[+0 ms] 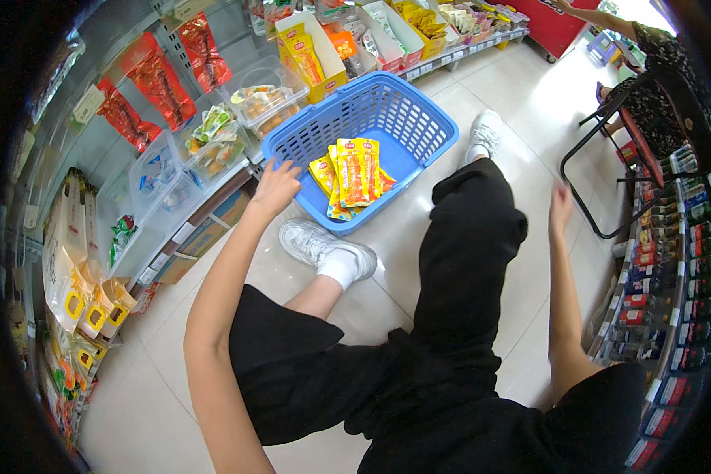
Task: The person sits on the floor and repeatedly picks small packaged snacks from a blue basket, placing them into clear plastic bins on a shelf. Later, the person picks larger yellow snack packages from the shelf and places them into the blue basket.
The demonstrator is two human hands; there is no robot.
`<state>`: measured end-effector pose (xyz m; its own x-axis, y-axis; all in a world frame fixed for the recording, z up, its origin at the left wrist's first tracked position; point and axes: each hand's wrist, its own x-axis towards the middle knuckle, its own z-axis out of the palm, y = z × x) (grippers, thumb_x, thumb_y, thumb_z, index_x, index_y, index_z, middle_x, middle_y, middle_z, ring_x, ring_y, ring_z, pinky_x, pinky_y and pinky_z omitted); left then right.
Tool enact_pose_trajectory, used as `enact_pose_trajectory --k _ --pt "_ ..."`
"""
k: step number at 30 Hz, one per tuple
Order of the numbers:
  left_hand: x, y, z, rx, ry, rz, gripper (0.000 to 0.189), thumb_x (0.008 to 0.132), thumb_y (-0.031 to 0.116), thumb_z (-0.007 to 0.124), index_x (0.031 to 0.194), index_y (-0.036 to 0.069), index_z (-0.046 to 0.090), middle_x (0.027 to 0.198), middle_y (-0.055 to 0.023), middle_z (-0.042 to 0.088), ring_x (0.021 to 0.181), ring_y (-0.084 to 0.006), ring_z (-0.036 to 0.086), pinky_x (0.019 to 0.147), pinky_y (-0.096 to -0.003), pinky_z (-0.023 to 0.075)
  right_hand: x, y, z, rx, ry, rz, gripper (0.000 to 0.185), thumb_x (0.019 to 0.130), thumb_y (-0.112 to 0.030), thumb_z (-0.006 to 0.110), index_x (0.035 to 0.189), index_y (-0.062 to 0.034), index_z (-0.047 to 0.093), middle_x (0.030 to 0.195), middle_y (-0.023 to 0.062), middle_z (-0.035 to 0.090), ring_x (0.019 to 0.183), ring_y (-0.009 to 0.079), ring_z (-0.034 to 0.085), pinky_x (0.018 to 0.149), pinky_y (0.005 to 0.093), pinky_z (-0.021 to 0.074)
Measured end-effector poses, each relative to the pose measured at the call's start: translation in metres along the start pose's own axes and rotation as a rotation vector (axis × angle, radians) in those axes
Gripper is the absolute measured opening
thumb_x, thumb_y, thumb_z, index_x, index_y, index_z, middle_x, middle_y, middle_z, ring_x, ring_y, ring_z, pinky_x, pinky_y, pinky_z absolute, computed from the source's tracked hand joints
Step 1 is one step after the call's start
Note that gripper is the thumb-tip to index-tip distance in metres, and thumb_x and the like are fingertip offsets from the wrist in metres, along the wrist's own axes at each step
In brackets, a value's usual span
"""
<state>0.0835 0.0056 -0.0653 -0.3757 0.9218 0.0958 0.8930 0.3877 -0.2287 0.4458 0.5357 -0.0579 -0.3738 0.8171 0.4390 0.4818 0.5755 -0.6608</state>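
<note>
A blue plastic shopping basket (355,155) stands on the tiled floor between my feet and the shelf. Several yellow snack packets (355,175) lie in a pile at its near left part. My left hand (277,185) is at the basket's left end, fingers apart over the rim and nothing held in them; whether they touch the rim is hard to tell. Off to the right, beside my knee and near a black-framed chair (613,142), hangs my right hand (561,204). It is blurred, its fingers look curled, and no object shows in it.
Left shelves carry red vacuum-packed snacks (159,83), clear plastic tubs (266,95) and a yellow display box (311,59). Paper gift bags (89,284) stand lower left. Bottles (643,296) line the right shelf. A person (666,65) is behind the chair, near a red cabinet (548,23).
</note>
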Motion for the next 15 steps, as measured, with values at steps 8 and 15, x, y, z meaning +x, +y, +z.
enact_pose_trajectory --k 8,15 --pt "0.073 -0.007 -0.041 -0.168 -0.648 0.034 0.054 0.066 0.006 0.063 0.119 0.015 0.054 0.12 -0.011 0.054 0.114 -0.0289 0.048 0.093 -0.0428 0.0398 -0.233 0.207 -0.125 -0.566 -0.756 0.9 0.12 0.057 -0.059 0.075 0.14 -0.0027 0.009 0.14 0.0348 0.003 0.131 0.0481 0.006 0.103 0.0598 0.0133" --pt "0.293 -0.014 -0.071 -0.429 -0.975 -0.119 0.05 0.072 0.025 0.06 0.119 0.009 0.055 0.108 -0.0121 0.06 0.094 -0.0251 0.059 0.079 -0.0388 0.0504 -0.234 0.189 -0.112 0.189 -0.783 1.724 0.056 0.083 -0.033 0.061 0.128 -0.0049 0.043 0.128 0.0202 0.045 0.126 0.0356 0.031 0.089 0.064 0.0335"
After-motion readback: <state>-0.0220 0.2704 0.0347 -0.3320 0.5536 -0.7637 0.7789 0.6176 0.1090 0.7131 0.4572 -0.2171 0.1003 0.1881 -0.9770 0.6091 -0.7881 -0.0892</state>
